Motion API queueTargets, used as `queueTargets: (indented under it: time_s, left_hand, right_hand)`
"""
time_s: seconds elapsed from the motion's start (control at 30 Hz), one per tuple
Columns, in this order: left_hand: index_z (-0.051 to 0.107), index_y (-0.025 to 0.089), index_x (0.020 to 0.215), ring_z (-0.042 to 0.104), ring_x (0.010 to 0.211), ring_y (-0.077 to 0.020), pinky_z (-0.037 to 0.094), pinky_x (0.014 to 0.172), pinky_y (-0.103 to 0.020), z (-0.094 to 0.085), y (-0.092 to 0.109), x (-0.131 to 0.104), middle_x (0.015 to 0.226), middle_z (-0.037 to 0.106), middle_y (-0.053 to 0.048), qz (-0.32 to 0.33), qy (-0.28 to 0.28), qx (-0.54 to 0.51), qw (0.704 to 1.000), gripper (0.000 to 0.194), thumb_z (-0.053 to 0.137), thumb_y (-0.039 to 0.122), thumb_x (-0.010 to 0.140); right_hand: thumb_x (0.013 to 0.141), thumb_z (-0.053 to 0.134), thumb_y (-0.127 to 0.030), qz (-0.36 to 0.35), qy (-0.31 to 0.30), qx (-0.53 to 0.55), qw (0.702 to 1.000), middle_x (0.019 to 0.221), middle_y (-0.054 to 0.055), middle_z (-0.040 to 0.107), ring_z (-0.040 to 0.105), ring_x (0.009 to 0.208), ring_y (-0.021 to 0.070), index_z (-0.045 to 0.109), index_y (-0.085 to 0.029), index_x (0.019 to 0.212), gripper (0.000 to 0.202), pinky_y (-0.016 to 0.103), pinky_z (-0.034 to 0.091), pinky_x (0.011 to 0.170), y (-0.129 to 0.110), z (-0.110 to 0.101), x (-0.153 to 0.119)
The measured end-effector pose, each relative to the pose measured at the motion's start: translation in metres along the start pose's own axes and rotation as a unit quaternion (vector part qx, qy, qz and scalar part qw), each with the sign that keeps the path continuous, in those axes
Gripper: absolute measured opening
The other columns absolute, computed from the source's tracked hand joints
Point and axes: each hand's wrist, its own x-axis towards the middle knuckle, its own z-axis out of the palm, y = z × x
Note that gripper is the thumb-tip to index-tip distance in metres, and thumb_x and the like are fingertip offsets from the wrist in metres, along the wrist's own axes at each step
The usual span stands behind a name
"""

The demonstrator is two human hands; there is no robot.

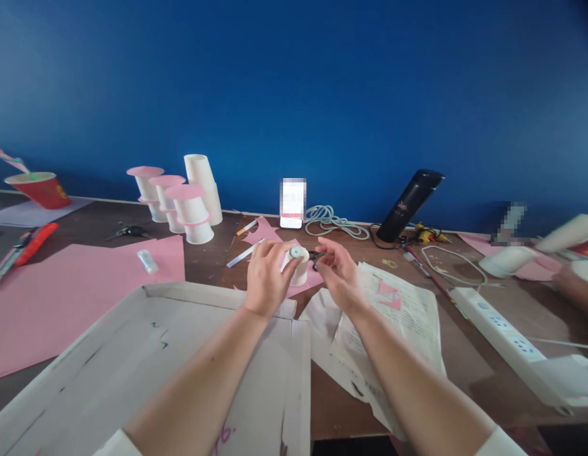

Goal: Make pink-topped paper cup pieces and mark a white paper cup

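Observation:
My left hand (268,278) is closed, its thumb and fingers pinching a small tape roll (296,252) with a pale green core. Just below the roll a white paper cup (300,273) stands on pink paper, partly hidden by the hand. Facing it from the right, my right hand (340,272) has curled fingers around small black scissors (317,256), which are partly hidden and blurred. To the left, three stacks of white paper cups (194,218) carry pink paper discs between and on top of them.
A white cardboard box lid (108,373) lies in front at left, beside large pink paper (85,297). A phone (293,206) leans on the blue wall. A black bottle (408,206), a coiled cable (334,223) and a power strip (500,342) are rightward. Another person's hand (576,285) shows at far right.

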Motion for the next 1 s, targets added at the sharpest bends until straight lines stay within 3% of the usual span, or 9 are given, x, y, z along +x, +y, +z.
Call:
queueTargets:
  time_s: [0.13, 0.27, 1.0]
  left_hand:
    - [0.064, 0.024, 0.105, 0.056, 0.094, -0.0207, 0.042, 0.088, -0.035, 0.001, 0.004, -0.001, 0.098, 0.067, -0.005, 0.068, -0.024, -0.006, 0.997, 0.022, 0.052, 0.035, 0.09]
    - [0.064, 0.024, 0.107, 0.056, 0.095, -0.02, 0.042, 0.09, -0.035, 0.002, 0.003, -0.002, 0.099, 0.067, -0.005, 0.098, -0.03, 0.002, 0.995, 0.023, 0.051, 0.034, 0.091]
    - [0.061, 0.021, 0.099, 0.057, 0.089, -0.0197, 0.043, 0.086, -0.036, 0.002, 0.003, -0.002, 0.094, 0.067, -0.004, 0.177, -0.018, 0.014, 0.984, 0.013, 0.054, 0.027, 0.089]
  right_hand:
    - [0.081, 0.058, -0.039, 0.1, -0.075, 0.091, 0.988, 0.086, 0.002, 0.065, 0.056, 0.067, 0.0128, 0.063, -0.024, 0.11, 0.032, 0.026, 0.045, 0.058, -0.017, -0.003, 0.001]
    - [0.08, 0.06, -0.039, 0.142, -0.12, 0.132, 0.974, 0.064, -0.001, 0.057, 0.05, 0.056, 0.0115, 0.068, -0.021, 0.099, 0.027, 0.024, 0.037, 0.051, -0.024, -0.001, -0.001]
    - [0.077, 0.065, -0.038, 0.163, -0.102, 0.198, 0.961, 0.057, -0.002, 0.053, 0.041, 0.052, 0.0089, 0.067, -0.019, 0.078, 0.019, 0.023, 0.027, 0.049, -0.018, 0.006, -0.003]
